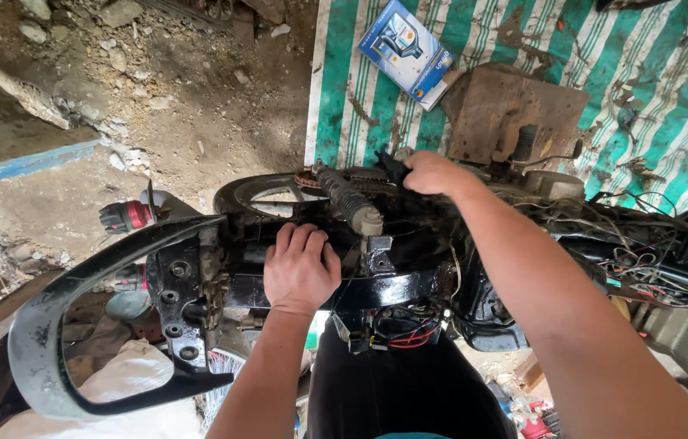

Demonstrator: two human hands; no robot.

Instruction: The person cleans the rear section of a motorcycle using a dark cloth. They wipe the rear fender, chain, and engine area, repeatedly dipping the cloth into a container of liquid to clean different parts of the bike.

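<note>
A stripped black motorcycle frame (pixel 409 284) lies across the view with its seat off. My left hand (pixel 301 268) rests palm down on the black frame, fingers curled over its far edge. My right hand (pixel 432 173) is closed around a dark part at the far side of the frame, beside the rear shock absorber (pixel 348 199). A black grab rail (pixel 59 325) curves off the frame's left end. Loose wires (pixel 645 244) run to the right.
A blue and white box (pixel 407 50) lies on a green and white striped sheet (pixel 653 73). A brown cardboard piece (pixel 515 110) sits beyond the frame. Dirt ground with stones (pixel 116 73) spreads left. The rear wheel (pixel 267 195) shows behind the frame.
</note>
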